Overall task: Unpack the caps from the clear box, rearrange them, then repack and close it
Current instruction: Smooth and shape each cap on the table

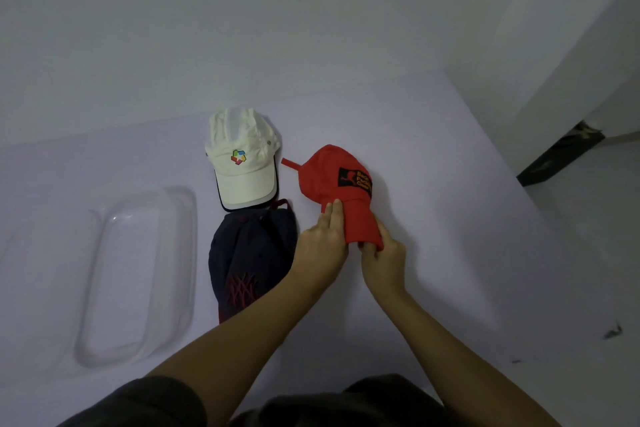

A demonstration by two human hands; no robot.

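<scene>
The red cap's (329, 177) brim lies between both hands: left hand (322, 246) flat on it, right hand (382, 260) pinching its near end. The left thumb is hidden.

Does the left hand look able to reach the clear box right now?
Probably yes. The left hand rests on the brim of the red cap, so it must lift off first; only the flat navy cap lies between it and the clear box.

red cap (329, 180) patch lettering illegible
</scene>
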